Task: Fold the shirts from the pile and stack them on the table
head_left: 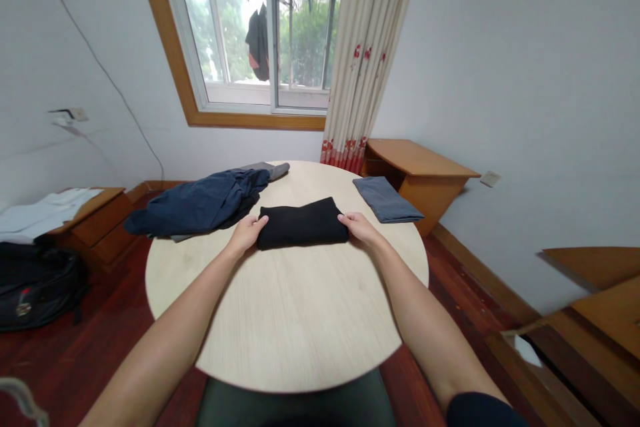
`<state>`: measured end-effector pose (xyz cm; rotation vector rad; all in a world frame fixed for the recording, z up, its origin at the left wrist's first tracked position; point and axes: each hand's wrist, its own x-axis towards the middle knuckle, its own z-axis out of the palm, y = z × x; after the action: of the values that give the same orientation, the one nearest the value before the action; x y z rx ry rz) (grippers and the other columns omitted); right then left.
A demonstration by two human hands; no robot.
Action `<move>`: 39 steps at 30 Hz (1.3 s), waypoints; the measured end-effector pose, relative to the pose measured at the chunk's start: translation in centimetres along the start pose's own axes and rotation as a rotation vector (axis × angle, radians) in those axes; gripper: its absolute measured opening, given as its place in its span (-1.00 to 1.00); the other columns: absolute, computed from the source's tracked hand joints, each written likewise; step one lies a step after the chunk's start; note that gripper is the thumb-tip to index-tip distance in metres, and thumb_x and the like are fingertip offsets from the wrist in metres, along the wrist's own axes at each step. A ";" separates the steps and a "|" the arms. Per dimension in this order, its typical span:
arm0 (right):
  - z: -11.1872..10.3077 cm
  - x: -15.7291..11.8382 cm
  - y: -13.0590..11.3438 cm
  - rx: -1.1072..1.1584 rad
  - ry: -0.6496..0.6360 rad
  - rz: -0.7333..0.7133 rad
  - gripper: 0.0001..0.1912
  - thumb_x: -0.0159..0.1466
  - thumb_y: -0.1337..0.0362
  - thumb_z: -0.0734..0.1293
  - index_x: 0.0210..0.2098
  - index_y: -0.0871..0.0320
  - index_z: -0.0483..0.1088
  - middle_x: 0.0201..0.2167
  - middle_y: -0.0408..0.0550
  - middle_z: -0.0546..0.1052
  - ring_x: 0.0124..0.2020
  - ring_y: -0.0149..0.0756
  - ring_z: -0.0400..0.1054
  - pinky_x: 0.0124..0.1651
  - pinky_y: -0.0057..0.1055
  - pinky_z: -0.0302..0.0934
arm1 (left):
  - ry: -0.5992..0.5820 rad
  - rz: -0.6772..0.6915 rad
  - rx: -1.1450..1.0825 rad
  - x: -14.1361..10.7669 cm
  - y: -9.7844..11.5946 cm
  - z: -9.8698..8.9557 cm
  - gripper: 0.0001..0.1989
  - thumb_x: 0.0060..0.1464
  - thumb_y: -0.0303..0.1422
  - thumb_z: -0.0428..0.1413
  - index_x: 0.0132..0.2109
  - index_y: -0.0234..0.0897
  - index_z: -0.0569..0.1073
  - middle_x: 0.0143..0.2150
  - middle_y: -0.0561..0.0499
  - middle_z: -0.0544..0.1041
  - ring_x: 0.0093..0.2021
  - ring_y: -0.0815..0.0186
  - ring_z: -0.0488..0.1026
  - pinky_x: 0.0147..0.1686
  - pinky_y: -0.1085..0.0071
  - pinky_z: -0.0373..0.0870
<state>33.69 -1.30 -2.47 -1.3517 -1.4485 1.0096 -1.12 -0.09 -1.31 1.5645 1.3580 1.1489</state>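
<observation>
A folded black garment (303, 223) forms a flat bundle over the middle of the round, pale wooden table (310, 320). My left hand (247, 233) grips its left end, thumb on top and fingers hidden beneath. At the opposite end, my right hand (360, 227) pinches the right edge in the same way. Whether the bundle touches the tabletop or hangs just above it, I cannot tell. To the right lies a neatly folded grey-blue garment (387, 200). On the left a loose heap of dark blue clothing (200, 203) spreads past the table's edge.
A grey garment (277, 171) sticks out behind the heap. Beyond the table stand a wooden desk (420, 160) and a long curtain (365, 60) beside the window. A wooden cabinet (95, 227) and a black bag (37, 287) are at left. A dark seat (295, 407) sits below the near edge.
</observation>
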 end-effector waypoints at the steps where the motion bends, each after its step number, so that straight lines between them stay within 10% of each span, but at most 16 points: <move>1: -0.1 0.0 0.1 -0.029 -0.004 0.006 -0.45 0.01 -0.25 0.39 -0.59 0.13 0.28 -0.68 -0.23 0.28 -0.62 -0.43 0.11 -0.53 -0.46 -0.04 | -0.010 -0.019 -0.023 -0.1 -0.1 -0.1 -0.43 -0.13 0.14 0.22 -0.32 -0.36 0.56 -0.32 -0.14 0.64 -0.22 0.06 0.57 -0.25 0.28 0.48; 11: -1.6 -0.5 0.1 -0.171 -0.076 0.025 -0.43 0.06 -0.24 0.37 -0.61 0.17 0.32 -0.68 -0.18 0.29 -0.62 -0.44 0.10 -0.50 -0.43 -0.07 | -0.274 -0.103 -0.294 -1.2 0.4 -1.4 -0.08 -0.22 -0.17 0.44 0.26 -0.37 0.30 -0.34 -0.11 0.64 -0.36 0.14 0.58 -0.35 0.28 0.48; 16: -1.1 -1.1 -0.7 -0.167 -0.152 0.022 -0.39 -0.03 -0.27 0.43 -0.57 0.19 0.33 -0.63 -0.16 0.33 -0.57 -0.43 0.14 -0.46 -0.44 -0.03 | -0.195 0.006 -0.243 -1.0 0.1 -0.9 -0.12 -0.27 -0.08 0.41 0.19 -0.36 0.37 -0.38 -0.03 0.59 -0.36 0.17 0.54 -0.33 0.27 0.44; 25: -0.7 -0.8 -1.6 -0.409 0.080 0.158 -0.53 0.01 -0.04 0.48 -0.65 0.14 0.22 -0.69 -0.21 0.27 -0.61 -0.45 0.12 -0.49 -0.45 -0.07 | 0.048 0.098 0.146 -0.3 0.1 -0.4 -0.51 -0.14 -0.20 0.24 -0.03 -0.32 0.49 -0.60 0.23 0.26 -0.56 0.36 0.29 -0.46 0.43 0.19; 34: -1.2 -2.2 -3.2 -0.647 0.125 0.112 -0.68 0.13 0.08 0.45 -0.52 0.18 0.38 -0.55 -0.09 0.48 -0.52 -0.39 0.28 -0.45 -0.46 0.02 | -0.060 0.069 0.402 -1.0 0.9 -2.5 -0.68 -0.11 -0.08 0.22 -0.44 -0.28 0.48 -0.53 0.01 0.49 -0.47 0.24 0.39 -0.41 0.37 0.21; 39: -2.0 -3.0 -3.3 -0.542 -0.106 0.152 -0.51 0.06 -0.12 0.46 -0.59 0.20 0.36 -0.67 -0.12 0.39 -0.63 -0.44 0.16 -0.53 -0.45 -0.05 | -0.247 -0.017 0.418 -1.3 1.3 -3.2 -0.53 -0.21 0.07 0.24 -0.56 -0.28 0.44 -0.61 0.04 0.40 -0.55 0.32 0.27 -0.50 0.40 0.10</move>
<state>34.78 -4.56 1.03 -1.8372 -1.8026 0.8203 -3.83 -1.66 0.73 1.9098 1.5008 0.6560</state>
